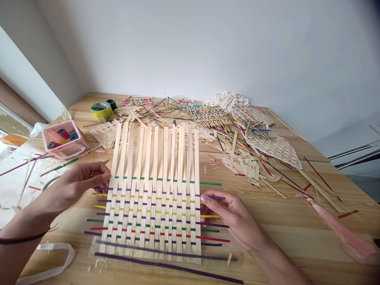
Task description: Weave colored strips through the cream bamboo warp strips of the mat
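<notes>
A partly woven mat (154, 213) of pale flat upright strips lies in front of me. Thin purple, yellow, green and red strips cross it, their ends poking out at both sides. My left hand (75, 184) pinches the mat's left edge, near the ends of a green strip (210, 183) and a purple one. On the right edge, my right hand (233, 215) has its thumb on top and fingers partly hidden beneath. Clear tape (95, 247) covers the mat's near edge. A loose purple strip (178, 269) lies in front of it.
A pink box (63, 152) with thread spools stands at left, behind it a yellow tape roll (101, 111). Loose strips and woven pieces (209, 116) pile up at the back. A woven fan (274, 148) and pink tassel (341, 229) lie right. A white band (59, 269) is front left.
</notes>
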{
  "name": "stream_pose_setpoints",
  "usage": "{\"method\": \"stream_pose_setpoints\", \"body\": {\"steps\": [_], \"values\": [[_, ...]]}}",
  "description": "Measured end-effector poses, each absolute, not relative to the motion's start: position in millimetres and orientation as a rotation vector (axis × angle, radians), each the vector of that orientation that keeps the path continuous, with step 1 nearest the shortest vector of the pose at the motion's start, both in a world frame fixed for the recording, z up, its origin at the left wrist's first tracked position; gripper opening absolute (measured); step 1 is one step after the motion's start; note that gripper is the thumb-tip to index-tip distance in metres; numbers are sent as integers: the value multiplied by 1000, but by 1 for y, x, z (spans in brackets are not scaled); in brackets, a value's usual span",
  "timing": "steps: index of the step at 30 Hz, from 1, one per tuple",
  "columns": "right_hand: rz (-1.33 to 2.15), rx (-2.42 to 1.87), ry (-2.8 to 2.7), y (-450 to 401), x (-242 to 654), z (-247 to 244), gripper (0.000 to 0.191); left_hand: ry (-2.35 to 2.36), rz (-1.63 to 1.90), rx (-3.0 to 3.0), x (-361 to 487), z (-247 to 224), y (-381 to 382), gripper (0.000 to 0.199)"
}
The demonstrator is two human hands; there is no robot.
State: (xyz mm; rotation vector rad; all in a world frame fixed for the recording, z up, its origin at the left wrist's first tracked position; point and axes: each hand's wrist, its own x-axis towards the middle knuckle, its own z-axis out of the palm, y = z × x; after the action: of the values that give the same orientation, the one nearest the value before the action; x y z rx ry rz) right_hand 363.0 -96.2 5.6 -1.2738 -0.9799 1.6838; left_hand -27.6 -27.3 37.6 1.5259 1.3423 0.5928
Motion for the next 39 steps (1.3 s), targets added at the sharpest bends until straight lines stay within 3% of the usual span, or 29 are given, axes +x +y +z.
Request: {"method": "stream_pose_setpoints", "body": {"steps": [10,39], "values": [[1660,-1255,-1007,-94,362,5,34,1357,621,1489,-33,37,-23,28],[1692,-1231,-1064,-94,367,4,35,1322,594,1559,-26,26,-19,34]]}}
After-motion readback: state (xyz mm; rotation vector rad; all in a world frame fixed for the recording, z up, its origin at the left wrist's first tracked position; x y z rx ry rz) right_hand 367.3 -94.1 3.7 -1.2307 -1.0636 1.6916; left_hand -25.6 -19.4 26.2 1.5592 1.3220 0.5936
